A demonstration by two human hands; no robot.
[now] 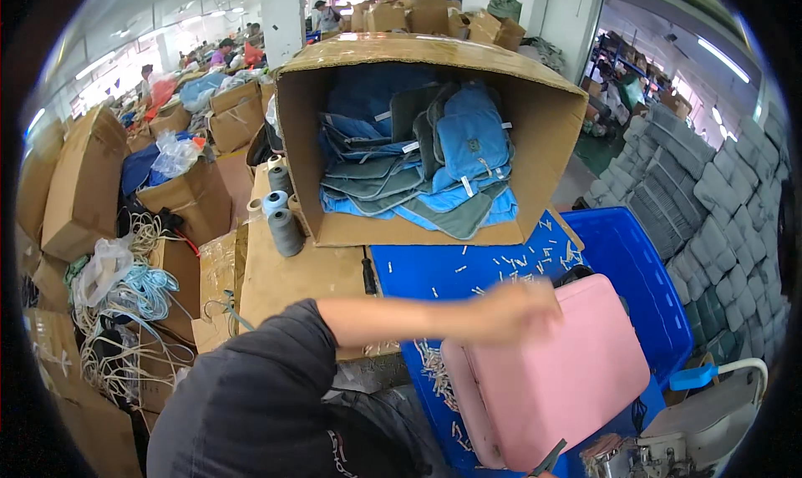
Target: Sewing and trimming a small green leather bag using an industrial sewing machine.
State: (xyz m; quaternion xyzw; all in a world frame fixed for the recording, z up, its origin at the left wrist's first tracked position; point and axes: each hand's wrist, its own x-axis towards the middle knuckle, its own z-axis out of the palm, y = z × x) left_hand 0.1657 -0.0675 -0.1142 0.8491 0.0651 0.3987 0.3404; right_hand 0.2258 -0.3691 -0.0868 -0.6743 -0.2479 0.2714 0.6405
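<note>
A pink padded sleeve [560,365], flat with rounded corners, lies tilted on the blue tabletop, with another pink piece [472,403] showing under its left side. My left hand [514,311] passes over the sleeve's upper left part. Motion smears its fingers, so whether they hold anything cannot be made out. At the bottom edge only a sliver of my right hand [541,475] shows. From it the dark blades of thread snips [551,456] point up over the lower edge of the pink sleeve.
A large cardboard box [543,144] on its side holds blue and grey fabric pieces [418,161]. Thread cones [286,232] and a black-handled tool [368,276] stand left. Small white scraps litter the blue tabletop [409,269]. A blue bin [660,269] and sewing machine [710,424] are right.
</note>
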